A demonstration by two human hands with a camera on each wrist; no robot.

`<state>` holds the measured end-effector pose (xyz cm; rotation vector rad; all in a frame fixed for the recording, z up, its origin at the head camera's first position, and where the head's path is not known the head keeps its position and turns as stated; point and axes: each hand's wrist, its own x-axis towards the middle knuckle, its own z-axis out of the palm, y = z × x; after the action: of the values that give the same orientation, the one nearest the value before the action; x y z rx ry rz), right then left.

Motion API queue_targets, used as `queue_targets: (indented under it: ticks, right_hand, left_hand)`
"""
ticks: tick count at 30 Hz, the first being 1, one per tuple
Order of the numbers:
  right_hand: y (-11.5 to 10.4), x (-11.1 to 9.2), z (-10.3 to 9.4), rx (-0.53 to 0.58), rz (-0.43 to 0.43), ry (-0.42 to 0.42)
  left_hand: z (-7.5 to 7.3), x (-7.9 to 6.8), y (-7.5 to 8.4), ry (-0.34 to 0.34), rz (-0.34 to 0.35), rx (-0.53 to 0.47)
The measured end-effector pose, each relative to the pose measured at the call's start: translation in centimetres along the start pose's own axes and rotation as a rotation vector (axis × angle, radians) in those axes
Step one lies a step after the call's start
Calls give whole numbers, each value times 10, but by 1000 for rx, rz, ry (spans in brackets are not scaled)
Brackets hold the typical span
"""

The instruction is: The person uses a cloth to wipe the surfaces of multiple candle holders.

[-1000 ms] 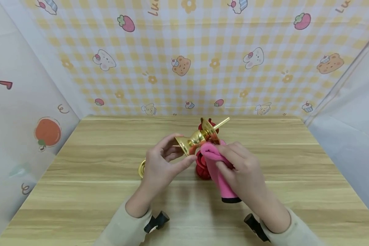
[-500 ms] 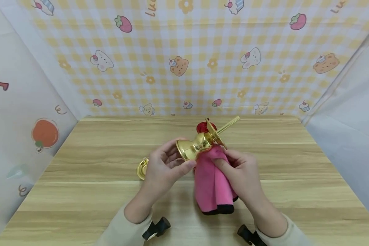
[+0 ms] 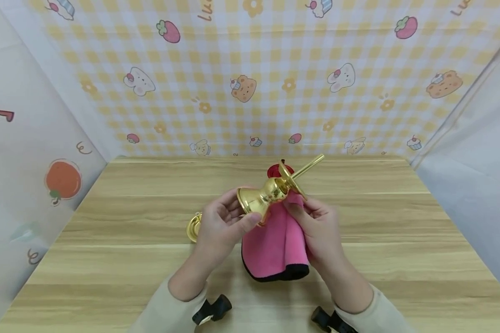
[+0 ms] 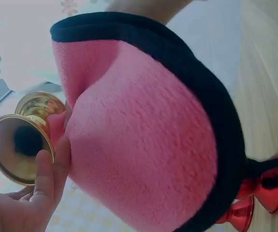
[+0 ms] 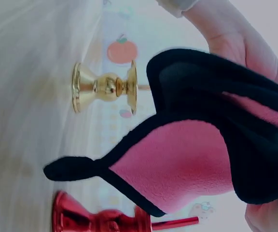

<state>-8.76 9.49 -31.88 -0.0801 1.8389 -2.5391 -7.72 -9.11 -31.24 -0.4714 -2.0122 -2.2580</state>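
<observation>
- Gold stand (image 3: 271, 190), glossy and shaped like a candle holder: the left hand (image 3: 222, 226) holds it by its flared base, thumb on the near side, fingers behind.
- Pink cloth (image 3: 271, 245) with black edging: the right hand (image 3: 322, 231) pinches it, thumb in front; some of its fingertips are hidden.
- Held between the hands, the gold stand tilts well over, clear of the counter (image 3: 129, 194). Its long axis slants from the base at left to the thin rod at far right. The left hand is at the base; the right hand is the nearer one to the dish, just to its near side.
- Under the dish the cloth's top seems to touch the gold stand; the rest droops toward the near side.
- To the left of the left hand, a second gold stand (image 5: 105, 87) is upright on the counter.
- Beyond the dish, at the far side, one red stand (image 3: 273, 171) shows; the left wrist view shows two red bases (image 4: 276, 181).
- Counted: gold stands, two; red ones, two; cloth, one.
- Farthest off, a yellow-checked backdrop (image 3: 179, 88).
</observation>
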Motion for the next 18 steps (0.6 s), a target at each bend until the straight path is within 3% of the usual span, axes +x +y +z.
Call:
queue_targets:
  ticks: [8,12,18]
  right_hand:
    - [15,-2,3,29,-149,-189]
    - [14,-7,4,42,-178,-176]
    - [9,-14,7,45,-176,-80]
  left_hand:
    - [-1,2,5,58,6,-18]
    - [-1,2,7,76,9,-12]
    - [-2,3,8,159,12,92]
